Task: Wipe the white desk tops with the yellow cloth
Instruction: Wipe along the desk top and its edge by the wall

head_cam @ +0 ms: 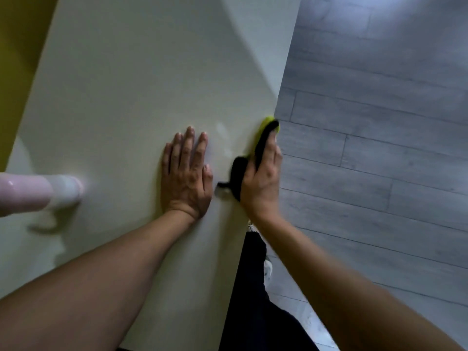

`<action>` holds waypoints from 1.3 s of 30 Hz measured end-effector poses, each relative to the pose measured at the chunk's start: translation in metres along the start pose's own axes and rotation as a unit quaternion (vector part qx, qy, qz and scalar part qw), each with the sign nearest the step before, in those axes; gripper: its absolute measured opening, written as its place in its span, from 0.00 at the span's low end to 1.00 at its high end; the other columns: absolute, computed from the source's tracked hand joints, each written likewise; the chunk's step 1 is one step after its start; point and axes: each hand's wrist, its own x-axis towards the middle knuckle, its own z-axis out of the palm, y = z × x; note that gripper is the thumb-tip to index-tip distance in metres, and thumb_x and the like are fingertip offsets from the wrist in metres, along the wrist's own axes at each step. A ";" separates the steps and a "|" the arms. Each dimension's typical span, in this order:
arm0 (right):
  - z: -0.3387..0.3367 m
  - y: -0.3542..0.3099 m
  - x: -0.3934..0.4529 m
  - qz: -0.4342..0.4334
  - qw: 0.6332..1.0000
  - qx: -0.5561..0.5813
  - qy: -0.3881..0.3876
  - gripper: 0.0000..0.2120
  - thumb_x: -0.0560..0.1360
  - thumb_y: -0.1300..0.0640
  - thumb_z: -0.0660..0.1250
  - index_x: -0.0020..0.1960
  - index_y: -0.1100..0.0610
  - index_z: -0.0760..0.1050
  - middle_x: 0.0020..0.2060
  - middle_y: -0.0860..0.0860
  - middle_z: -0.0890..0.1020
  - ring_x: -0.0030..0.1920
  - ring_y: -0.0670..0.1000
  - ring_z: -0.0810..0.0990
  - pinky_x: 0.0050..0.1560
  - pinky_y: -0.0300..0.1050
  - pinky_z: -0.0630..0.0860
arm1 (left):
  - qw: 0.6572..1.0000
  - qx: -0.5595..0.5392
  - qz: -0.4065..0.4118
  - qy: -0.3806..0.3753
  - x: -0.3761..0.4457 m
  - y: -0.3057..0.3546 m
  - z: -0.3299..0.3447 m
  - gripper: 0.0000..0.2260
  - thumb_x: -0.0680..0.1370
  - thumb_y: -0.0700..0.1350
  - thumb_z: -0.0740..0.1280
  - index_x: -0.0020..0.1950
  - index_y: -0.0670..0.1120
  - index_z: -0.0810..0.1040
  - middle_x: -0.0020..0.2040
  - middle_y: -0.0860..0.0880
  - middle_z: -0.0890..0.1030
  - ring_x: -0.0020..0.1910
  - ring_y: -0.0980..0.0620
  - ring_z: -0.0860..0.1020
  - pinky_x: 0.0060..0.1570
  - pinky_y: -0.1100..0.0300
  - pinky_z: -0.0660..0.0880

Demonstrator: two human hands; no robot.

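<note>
The white desk top (pixel 131 92) fills the left and middle of the head view, and its right edge runs diagonally down the frame. My left hand (pixel 186 173) lies flat on it, palm down with fingers apart, holding nothing. My right hand (pixel 262 176) is at the desk's right edge, gripping the yellow cloth (pixel 264 127). The cloth has a black side, and part of that black fabric hangs out below my fingers. The cloth presses against the desk's edge.
A pale pink and white bottle-like object (pixel 38 192), blurred, stands on the desk at the far left. Grey wood-look floor (pixel 379 122) lies to the right of the desk. A mustard-yellow surface (pixel 17 46) borders the desk on the left. My dark trousers (pixel 253 300) show below.
</note>
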 end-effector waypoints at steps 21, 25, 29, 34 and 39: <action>0.009 0.037 -0.173 0.003 1.000 0.012 0.013 0.34 0.81 0.64 0.61 0.83 0.53 0.50 0.79 0.56 0.60 0.79 0.53 0.60 0.77 0.51 0.62 | 1.000 0.007 -0.001 -0.013 0.000 -0.003 -0.002 0.29 0.82 0.53 0.50 0.84 0.49 0.61 0.84 0.44 0.59 0.83 0.41 0.58 0.82 0.48 0.49; 0.014 0.025 -0.105 -0.016 0.999 0.023 0.039 0.35 0.80 0.60 0.62 0.83 0.54 0.51 0.76 0.58 0.64 0.75 0.55 0.66 0.72 0.41 0.64 | 1.000 0.009 0.000 -0.020 -0.001 -0.003 -0.001 0.29 0.82 0.53 0.50 0.85 0.50 0.58 0.85 0.44 0.57 0.83 0.42 0.56 0.82 0.47 0.49; 0.014 0.016 -0.014 -0.024 0.998 -0.002 0.052 0.33 0.82 0.59 0.61 0.83 0.55 0.52 0.72 0.58 0.69 0.69 0.55 0.70 0.62 0.36 0.65 | 0.999 0.014 -0.015 -0.041 -0.002 0.000 -0.005 0.30 0.82 0.53 0.49 0.85 0.51 0.55 0.85 0.46 0.54 0.84 0.44 0.52 0.82 0.49 0.45; 0.011 0.015 -0.017 -0.026 0.998 -0.020 0.053 0.30 0.83 0.58 0.58 0.82 0.55 0.53 0.72 0.58 0.70 0.69 0.55 0.70 0.62 0.35 0.63 | 0.998 0.025 -0.024 -0.058 -0.001 0.000 -0.007 0.30 0.83 0.52 0.49 0.86 0.52 0.52 0.86 0.47 0.50 0.85 0.45 0.49 0.82 0.50 0.43; 0.014 0.037 -0.156 -0.025 0.998 0.014 0.052 0.31 0.81 0.61 0.59 0.82 0.57 0.55 0.71 0.59 0.70 0.68 0.54 0.71 0.68 0.43 0.70 | 0.998 0.029 -0.016 -0.045 -0.006 0.000 -0.011 0.29 0.83 0.53 0.49 0.86 0.53 0.52 0.86 0.48 0.52 0.84 0.46 0.51 0.82 0.51 0.43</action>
